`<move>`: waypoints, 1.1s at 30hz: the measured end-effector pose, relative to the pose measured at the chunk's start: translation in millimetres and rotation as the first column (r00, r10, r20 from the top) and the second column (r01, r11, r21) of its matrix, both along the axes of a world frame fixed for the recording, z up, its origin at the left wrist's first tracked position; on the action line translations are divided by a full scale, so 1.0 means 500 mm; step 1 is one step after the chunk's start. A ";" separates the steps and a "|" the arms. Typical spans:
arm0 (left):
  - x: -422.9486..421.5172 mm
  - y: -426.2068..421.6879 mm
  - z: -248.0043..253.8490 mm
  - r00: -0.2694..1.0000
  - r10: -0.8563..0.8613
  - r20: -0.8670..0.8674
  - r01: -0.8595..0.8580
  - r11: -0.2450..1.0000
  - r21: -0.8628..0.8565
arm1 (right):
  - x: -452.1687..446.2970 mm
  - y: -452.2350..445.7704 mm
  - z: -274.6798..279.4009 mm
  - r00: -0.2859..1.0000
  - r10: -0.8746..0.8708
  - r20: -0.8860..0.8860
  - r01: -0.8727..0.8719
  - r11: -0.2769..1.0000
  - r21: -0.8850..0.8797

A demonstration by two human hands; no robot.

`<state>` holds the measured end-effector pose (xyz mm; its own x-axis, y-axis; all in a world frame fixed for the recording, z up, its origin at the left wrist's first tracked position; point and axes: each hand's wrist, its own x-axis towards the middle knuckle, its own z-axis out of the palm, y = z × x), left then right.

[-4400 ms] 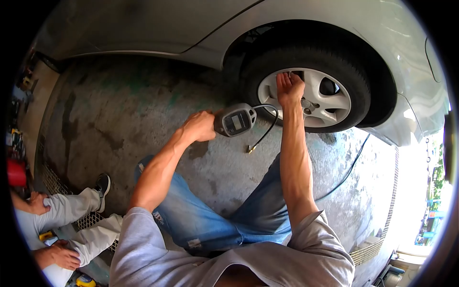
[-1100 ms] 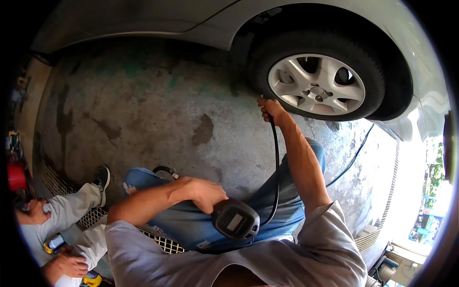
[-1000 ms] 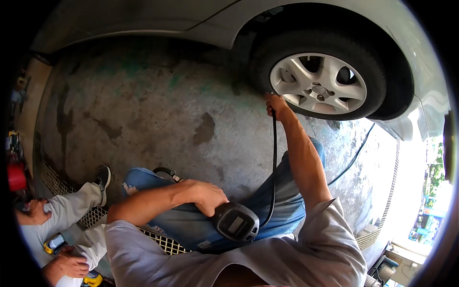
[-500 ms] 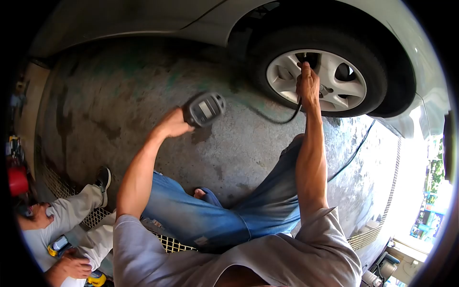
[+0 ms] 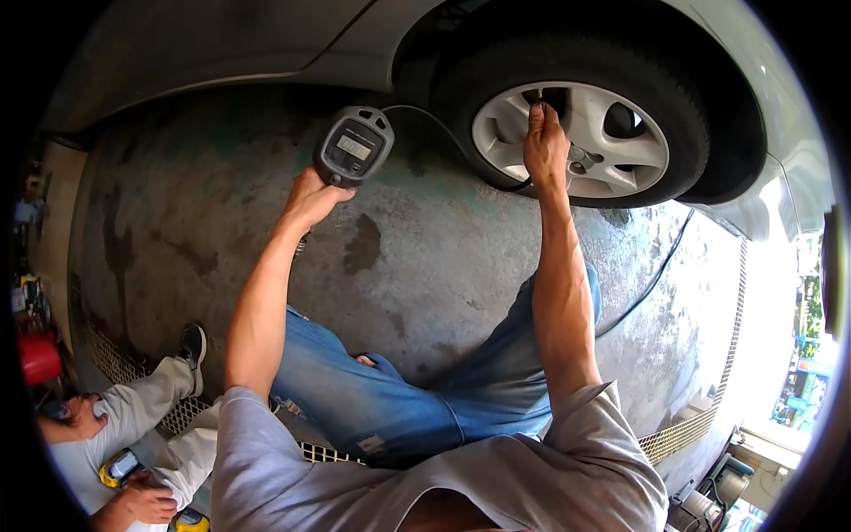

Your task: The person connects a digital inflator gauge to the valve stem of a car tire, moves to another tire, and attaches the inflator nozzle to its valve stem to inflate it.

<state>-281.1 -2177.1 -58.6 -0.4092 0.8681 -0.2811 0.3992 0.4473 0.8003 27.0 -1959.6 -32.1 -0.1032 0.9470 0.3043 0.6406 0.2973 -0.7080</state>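
My left hand (image 5: 315, 197) grips the handle of a digital tire inflator gauge (image 5: 356, 146), its grey-rimmed face and small display turned up toward me; the digits are too blurred to read. A thin black hose (image 5: 432, 115) runs from the gauge's top toward the car wheel. At the silver alloy rim (image 5: 640, 152), my right hand (image 5: 546, 149) closes around the hose end, fingertips at the valve stem (image 5: 537, 94) near the rim's upper left. The hand mostly hides the hose end, so I cannot tell how it meets the valve. The black tire (image 5: 687, 111) surrounds the rim.
The silver car's body (image 5: 222, 53) spans the top. Another cable or hose (image 5: 654, 288) lies on the stained concrete floor (image 5: 425, 257) at right. A seated person's trouser leg (image 5: 151, 395) is at lower left, beside a metal grate (image 5: 115, 363) and a red object (image 5: 37, 357).
My left hand has raised the gauge up and slightly left, with its display now facing me more squarely. My right hand stays at the valve; the view has shifted slightly.
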 end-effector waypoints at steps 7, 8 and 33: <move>-0.003 0.015 -0.021 0.999 0.027 0.029 -0.029 0.999 0.043 | -0.010 0.011 0.005 0.996 0.020 -0.086 -0.013 0.997 0.081; -0.006 0.017 -0.029 0.999 0.023 0.044 -0.026 0.997 0.069 | -0.008 0.014 0.004 0.995 0.021 -0.095 -0.012 0.995 0.095; 0.062 0.036 0.008 0.946 -0.014 0.325 -0.027 0.992 0.120 | -0.044 0.024 0.041 0.995 -0.100 -0.005 0.100 0.994 0.048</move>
